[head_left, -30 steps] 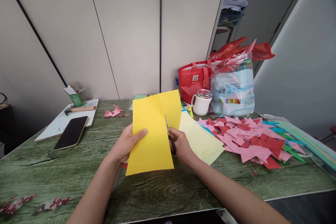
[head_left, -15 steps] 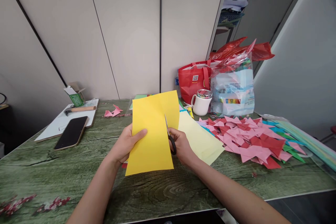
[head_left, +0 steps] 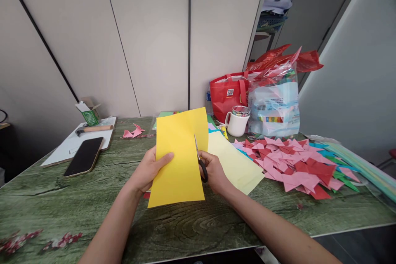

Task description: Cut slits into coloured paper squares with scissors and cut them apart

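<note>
My left hand (head_left: 147,170) pinches the left edge of a yellow paper sheet (head_left: 179,161), holding it upright above the green wood-grain table (head_left: 93,202). In my right hand (head_left: 213,173) is a pair of black-handled scissors (head_left: 200,161), fingers closed through the handles. The blade sits in a cut running up the sheet from its lower right. A pale yellow sheet (head_left: 235,165) lies flat on the table just right of my right hand.
A pile of pink and red folded paper pieces (head_left: 291,165) covers the right side. Behind stand a white mug (head_left: 237,121), a red bag (head_left: 227,93) and a clear plastic bag (head_left: 274,103). A phone (head_left: 84,156), hammer (head_left: 93,128) and small green box (head_left: 89,113) lie at left.
The part of the yellow sheet right of the cut has narrowed and swung slightly left. Both hands have stayed almost in place.
</note>
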Action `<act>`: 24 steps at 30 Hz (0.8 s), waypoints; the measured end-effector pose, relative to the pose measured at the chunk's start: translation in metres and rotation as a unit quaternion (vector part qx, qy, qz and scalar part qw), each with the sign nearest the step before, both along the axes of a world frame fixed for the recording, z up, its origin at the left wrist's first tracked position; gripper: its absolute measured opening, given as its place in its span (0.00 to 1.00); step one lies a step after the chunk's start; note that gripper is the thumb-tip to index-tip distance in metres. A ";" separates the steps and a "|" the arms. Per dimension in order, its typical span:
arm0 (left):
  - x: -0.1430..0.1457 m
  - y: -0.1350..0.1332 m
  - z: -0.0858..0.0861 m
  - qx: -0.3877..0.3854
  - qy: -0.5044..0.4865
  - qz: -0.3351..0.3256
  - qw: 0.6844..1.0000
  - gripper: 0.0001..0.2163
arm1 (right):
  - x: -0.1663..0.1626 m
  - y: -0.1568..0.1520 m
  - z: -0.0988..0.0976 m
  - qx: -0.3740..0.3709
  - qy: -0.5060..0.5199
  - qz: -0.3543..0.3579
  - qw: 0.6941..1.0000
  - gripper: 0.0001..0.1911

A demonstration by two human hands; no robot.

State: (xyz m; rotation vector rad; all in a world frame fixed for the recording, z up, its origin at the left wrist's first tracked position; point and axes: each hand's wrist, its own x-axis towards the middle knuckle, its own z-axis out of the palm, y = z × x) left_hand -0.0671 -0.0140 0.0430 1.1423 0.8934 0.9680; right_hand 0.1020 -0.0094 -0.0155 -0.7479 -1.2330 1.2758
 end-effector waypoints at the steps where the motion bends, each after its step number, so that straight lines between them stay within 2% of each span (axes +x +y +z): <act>1: 0.000 0.000 0.000 0.000 0.002 -0.003 1.000 0.17 | 0.001 0.000 0.001 0.006 0.003 0.006 1.000 0.15; 6: 0.000 -0.001 0.001 0.001 0.014 -0.024 1.000 0.15 | 0.002 0.001 0.003 0.042 0.022 0.014 0.999 0.17; 14: 0.001 -0.001 0.002 -0.004 0.016 -0.012 1.000 0.14 | 0.002 0.002 0.000 0.043 0.022 0.018 0.999 0.17; 24: -0.001 0.000 -0.001 0.004 0.010 -0.024 1.000 0.14 | 0.003 0.002 0.002 0.074 -0.004 -0.014 0.997 0.15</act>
